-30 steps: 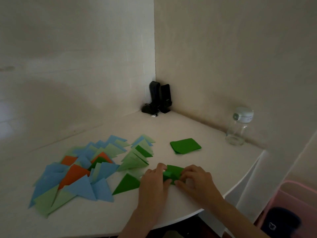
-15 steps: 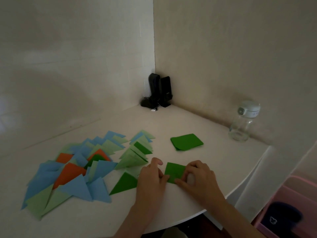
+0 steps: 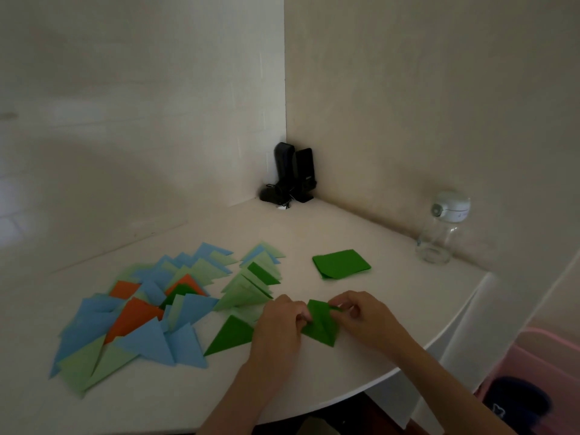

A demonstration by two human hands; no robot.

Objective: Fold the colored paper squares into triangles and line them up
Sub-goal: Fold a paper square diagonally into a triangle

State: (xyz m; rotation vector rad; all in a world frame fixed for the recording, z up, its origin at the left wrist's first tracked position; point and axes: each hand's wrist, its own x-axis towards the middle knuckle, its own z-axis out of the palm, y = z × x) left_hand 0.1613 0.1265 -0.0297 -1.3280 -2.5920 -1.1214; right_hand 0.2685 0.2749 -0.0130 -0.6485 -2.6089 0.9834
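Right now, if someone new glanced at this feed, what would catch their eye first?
Probably the spread of folded triangles, blue, pale green and orange, overlapping on the left of the white table. Next, the left hand and right hand pinching a dark green paper at the front edge, with a small stack of green squares behind it.

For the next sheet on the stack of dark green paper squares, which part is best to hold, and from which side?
Probably the near-left corner of the stack of dark green squares, approached from the person's side. The sheets lie flat on the white table, so a top grasp finds little to hold, but at that corner an edge seems slightly curled up, giving room to pinch one sheet.
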